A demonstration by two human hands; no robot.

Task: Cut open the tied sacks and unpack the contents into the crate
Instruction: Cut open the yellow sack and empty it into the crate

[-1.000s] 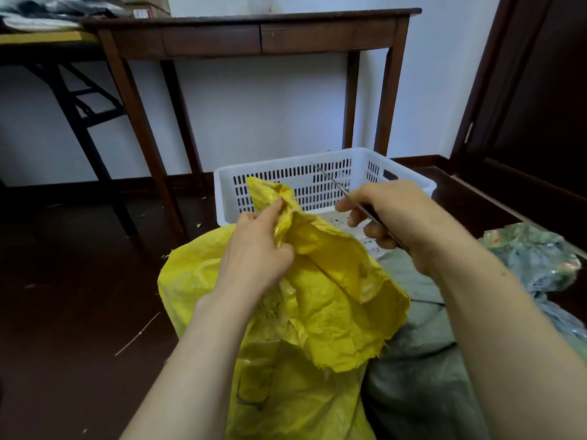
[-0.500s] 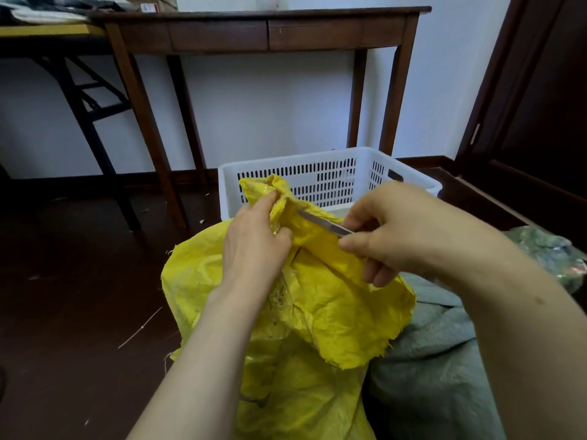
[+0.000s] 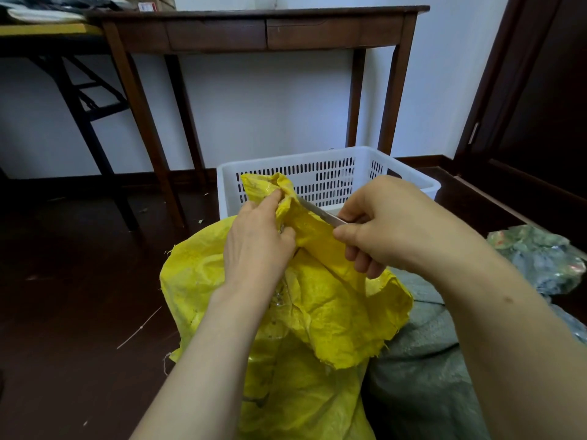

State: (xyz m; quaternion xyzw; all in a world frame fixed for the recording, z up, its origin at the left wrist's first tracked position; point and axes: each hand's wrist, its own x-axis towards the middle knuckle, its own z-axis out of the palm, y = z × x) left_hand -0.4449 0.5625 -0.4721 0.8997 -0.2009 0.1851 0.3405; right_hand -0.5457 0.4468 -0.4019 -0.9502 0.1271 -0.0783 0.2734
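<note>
A yellow woven sack point(image 3: 317, 312) stands in front of me on the dark floor. My left hand point(image 3: 257, 242) grips its bunched neck just below the top. My right hand point(image 3: 390, 223) holds a thin metal blade point(image 3: 320, 212) whose tip lies against the neck of the sack, right beside my left fingers. The tie itself is hidden in the folds. Behind the sack sits a white slotted plastic crate point(image 3: 320, 173); what I see of its inside holds nothing.
A grey-green sack point(image 3: 422, 376) lies at my right, with a bundle of printed plastic point(image 3: 546, 258) beyond it. A brown wooden table point(image 3: 266, 30) stands against the white wall behind the crate, a dark folding table point(image 3: 47, 39) to its left, a dark door point(image 3: 540, 106) on the right.
My right hand swung the blade from pointing up over the crate down and left onto the sack's neck. My left hand kept its grip on the neck.
</note>
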